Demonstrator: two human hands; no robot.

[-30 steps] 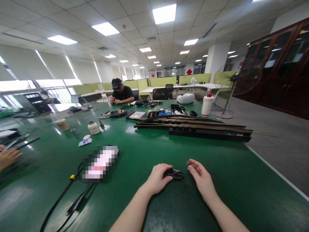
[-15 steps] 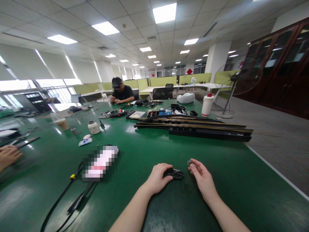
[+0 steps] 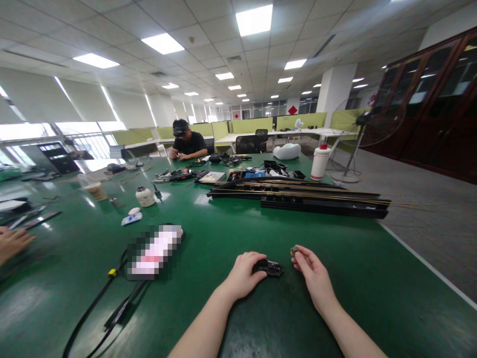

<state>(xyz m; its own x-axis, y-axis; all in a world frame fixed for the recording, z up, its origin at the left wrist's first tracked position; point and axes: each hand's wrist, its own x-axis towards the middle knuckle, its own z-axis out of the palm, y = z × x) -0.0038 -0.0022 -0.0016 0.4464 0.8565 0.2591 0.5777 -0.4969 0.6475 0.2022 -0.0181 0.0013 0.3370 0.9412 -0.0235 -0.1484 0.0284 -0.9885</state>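
Pinning black part [image 3: 270, 268] to counter [image 3: 261, 231] with left grip [image 3: 244, 273], pinching small piece [image 3: 294, 249] in right grip [image 3: 315, 276] just beside it, seemingly not yet joined.

No writing can be read anywhere in this view. A red diamond sign [image 3: 292, 110] hangs on the far wall, but its mark is too small to make out, and the same goes for the white bottle [image 3: 319, 162] with the red cap and the flat box [image 3: 212, 177] on the green table [image 3: 335, 298]. The pink and white thing [image 3: 154, 251] is blurred over, and neither the black part [image 3: 272, 269] under the left hand [image 3: 244, 274] nor the small piece [image 3: 294, 250] pinched in the right hand [image 3: 313, 276] shows lettering clear enough to tell.
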